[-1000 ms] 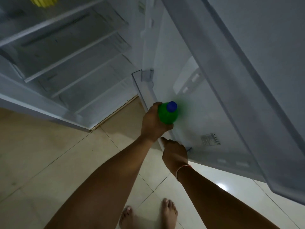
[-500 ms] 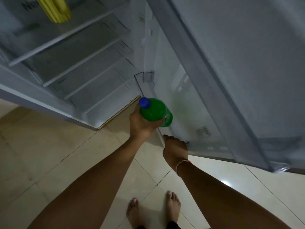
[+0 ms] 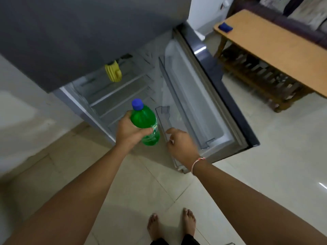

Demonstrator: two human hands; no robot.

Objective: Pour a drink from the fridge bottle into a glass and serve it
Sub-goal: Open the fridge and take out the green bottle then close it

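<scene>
Head view: green plastic bottle with blue cap [image 3: 144, 123] is clasped by left hand [image 3: 130, 132] at frame centre for carrying; right hand [image 3: 181, 145], holding nothing, rests on grey fridge door [image 3: 200, 110] to shut it.

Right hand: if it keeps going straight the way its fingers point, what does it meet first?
Most likely the clear door bin: the right hand is open with its fingers aimed at the bin's front wall and looks almost on it, though depth is unclear.
</scene>
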